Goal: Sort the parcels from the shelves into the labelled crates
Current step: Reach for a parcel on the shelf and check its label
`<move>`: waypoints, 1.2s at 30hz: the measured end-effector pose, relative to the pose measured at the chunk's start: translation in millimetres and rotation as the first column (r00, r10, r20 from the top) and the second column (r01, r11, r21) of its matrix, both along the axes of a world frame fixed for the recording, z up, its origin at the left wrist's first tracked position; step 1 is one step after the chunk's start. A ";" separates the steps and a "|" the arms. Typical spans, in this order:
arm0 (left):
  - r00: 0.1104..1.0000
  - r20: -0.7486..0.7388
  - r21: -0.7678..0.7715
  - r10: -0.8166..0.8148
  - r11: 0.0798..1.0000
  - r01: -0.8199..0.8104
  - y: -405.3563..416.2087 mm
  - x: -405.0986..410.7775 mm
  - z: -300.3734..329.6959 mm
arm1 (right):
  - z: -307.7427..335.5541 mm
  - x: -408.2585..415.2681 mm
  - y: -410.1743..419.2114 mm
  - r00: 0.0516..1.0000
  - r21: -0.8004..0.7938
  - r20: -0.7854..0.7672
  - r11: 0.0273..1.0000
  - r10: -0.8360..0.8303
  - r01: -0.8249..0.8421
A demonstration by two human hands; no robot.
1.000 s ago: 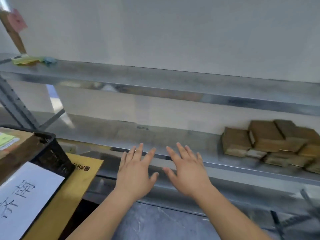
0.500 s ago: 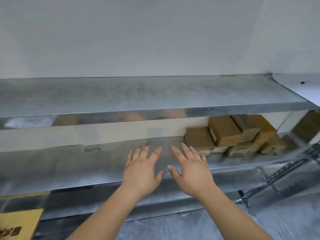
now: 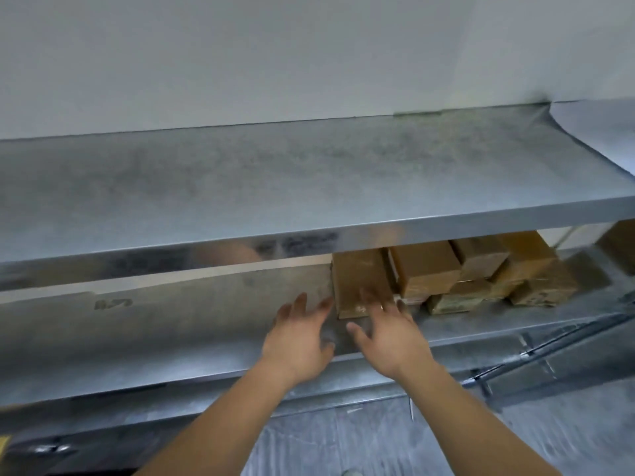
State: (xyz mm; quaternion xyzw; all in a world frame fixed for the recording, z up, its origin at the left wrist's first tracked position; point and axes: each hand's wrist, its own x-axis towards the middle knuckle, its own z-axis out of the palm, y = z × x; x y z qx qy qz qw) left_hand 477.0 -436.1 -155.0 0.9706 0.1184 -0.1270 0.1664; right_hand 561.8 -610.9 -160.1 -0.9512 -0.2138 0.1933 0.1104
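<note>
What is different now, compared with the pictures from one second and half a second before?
Both hands have moved forward and to the right along the lower shelf: the right hand now reaches the nearest brown parcel, and the left hand is just beside it. Neither holds anything yet. The view turned right, so the black crate left the picture. The pile of parcels lies as before.

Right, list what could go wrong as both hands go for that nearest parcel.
1. The nearest parcel sits tight against the stacked parcels; pulling it out may topple them.
2. The upper shelf overhangs low, so the right hand or left hand could knock its edge when lifting.
3. The hands look blurred with speed; a hasty grip might slip.
</note>
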 end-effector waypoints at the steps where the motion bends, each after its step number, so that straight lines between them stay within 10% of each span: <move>1: 1.000 -0.011 -0.013 0.005 1.000 -0.005 -4.6 9.0 -8.0 | -8.6 7.9 -2.5 1.000 0.005 -0.006 1.000 0.023 -0.023; 12: 0.932 0.317 -0.296 0.179 0.952 -0.082 -43.8 41.6 -43.4 | -40.8 16.7 -13.1 0.943 0.396 0.330 0.913 -0.043 -0.097; 17: 0.856 0.365 -0.269 0.365 0.922 -0.278 -47.9 21.6 -35.7 | -36.3 7.9 -12.2 0.973 0.520 0.180 0.854 -0.146 0.032; 24: 0.844 0.056 -0.368 0.534 0.796 -0.480 -25.9 -13.9 -16.5 | -26.9 11.3 -11.0 0.937 0.536 -0.345 0.808 -0.053 0.243; 30: 0.860 -0.060 -0.418 0.507 0.769 -0.483 -7.5 -63.0 -0.1 | -23.6 -11.0 18.3 0.920 0.426 -0.313 0.901 0.234 -0.084; 36: 0.793 0.132 -0.429 0.595 0.755 -0.496 10.5 -135.5 15.7 | -8.3 -67.9 46.9 0.915 0.679 -0.211 0.725 0.344 -0.117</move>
